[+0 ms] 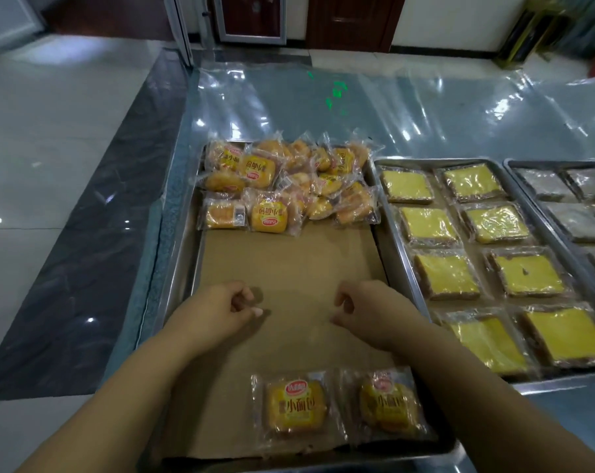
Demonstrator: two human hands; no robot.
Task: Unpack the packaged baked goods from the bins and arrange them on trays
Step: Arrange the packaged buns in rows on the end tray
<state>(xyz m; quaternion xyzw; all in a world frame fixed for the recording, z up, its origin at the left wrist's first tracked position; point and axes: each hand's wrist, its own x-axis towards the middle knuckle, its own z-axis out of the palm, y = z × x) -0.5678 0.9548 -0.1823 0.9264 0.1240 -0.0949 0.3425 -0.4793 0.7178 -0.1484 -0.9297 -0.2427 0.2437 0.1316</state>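
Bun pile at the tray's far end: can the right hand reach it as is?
Probably yes. The right hand holds nothing and is over the bare paper; only that paper lies between it and the bun pile, with nothing standing in the way.

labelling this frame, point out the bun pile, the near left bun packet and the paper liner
bun pile (291,184): head view, middle of the heap
near left bun packet (296,406): head view, its yellow label
paper liner (289,257): head view, bare patch
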